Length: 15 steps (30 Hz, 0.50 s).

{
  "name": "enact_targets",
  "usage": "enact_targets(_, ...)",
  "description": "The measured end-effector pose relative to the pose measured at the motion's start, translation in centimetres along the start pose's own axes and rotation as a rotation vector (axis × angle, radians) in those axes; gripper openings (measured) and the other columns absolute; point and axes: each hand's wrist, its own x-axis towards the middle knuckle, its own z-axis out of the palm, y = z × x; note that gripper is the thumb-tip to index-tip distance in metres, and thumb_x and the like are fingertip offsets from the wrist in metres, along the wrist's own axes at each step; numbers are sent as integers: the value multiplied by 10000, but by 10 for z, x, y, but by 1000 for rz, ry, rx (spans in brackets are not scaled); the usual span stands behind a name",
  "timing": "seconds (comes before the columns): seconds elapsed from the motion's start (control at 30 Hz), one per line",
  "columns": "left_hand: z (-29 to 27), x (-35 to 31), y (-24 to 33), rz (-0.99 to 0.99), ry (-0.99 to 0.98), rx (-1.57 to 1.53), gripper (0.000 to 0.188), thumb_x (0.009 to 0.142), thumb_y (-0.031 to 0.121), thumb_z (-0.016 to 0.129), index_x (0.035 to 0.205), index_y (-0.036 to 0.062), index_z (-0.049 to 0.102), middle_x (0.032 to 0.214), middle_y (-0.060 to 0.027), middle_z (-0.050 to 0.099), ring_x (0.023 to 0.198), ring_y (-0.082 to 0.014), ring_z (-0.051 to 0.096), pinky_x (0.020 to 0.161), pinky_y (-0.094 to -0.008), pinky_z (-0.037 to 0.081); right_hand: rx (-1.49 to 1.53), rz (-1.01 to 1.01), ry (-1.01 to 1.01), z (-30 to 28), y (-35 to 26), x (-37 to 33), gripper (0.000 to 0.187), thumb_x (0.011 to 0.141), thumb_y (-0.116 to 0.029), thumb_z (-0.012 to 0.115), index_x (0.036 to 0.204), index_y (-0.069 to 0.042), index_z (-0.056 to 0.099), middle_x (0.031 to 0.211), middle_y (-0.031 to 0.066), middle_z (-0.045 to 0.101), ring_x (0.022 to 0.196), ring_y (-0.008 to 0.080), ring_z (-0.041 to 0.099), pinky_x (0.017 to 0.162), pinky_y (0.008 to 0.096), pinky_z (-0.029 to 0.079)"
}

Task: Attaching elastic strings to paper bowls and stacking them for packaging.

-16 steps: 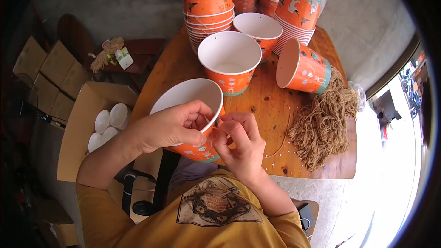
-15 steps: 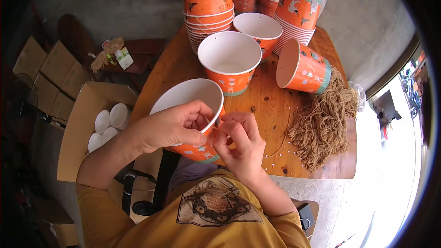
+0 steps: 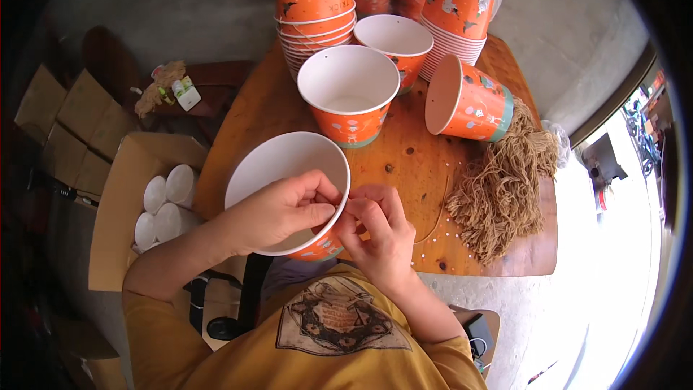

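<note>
An orange paper bucket (image 3: pixel 317 248) with a white rim and inside stands tilted at the table's near edge, against my body. My left hand (image 3: pixel 289 206) reaches over its mouth, finger and thumb tips pinched just inside the right rim. Outside that rim my right hand (image 3: pixel 377 227) is closed in a pinch, almost touching the left fingertips. Half a second ago a thin tan cord showed at both hands' fingertips; now the fingers mostly hide it. A loose strand of tan cord (image 3: pixel 438 218) lies on the table right of my right hand.
Two upright buckets (image 3: pixel 350 121) (image 3: pixel 408 66) stand beyond, and another bucket (image 3: pixel 473 101) lies on its side. Bucket stacks (image 3: pixel 314 0) (image 3: pixel 455 11) rise behind. A tan cord heap (image 3: pixel 498 202) and small white beads (image 3: pixel 447 235) lie at right. A cardboard box (image 3: pixel 108 224) holds white cups (image 3: pixel 180 185).
The view has shifted slightly. The bucket's mouth has tipped a little more toward me, and both hands have drawn closer together at its rim, covering the cord.
</note>
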Motion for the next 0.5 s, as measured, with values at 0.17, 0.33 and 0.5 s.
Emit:
enact_targets(0.17,8,14,-21,138,59,248,102,996,118,535,986,16,542,874,-36,608,804,-93,574,722,-279,487,5,55,-21,-7,4,-6,230,745,-37,742,933,-71,614,1008,65,599,731,210,654,556,329,545)
enact_targets(0.33,33,16,-19,255,131,542,129,955,129,556,977,8,514,839,-163,623,769,-271,633,698,-372,497,-4,59,-30,-21,7,-18,222,755,-69,748,933,-77,615,988,63,604,722,213,650,547,330,540)
enact_targets(0.5,71,25,-13,366,4,599,134,926,95,540,1015,15,482,865,-215,622,801,-403,634,676,-455,499,-161,26,58,-57,-4,-40,263,729,-51,762,952,-55,622,997,94,626,739,223,660,536,320,532)
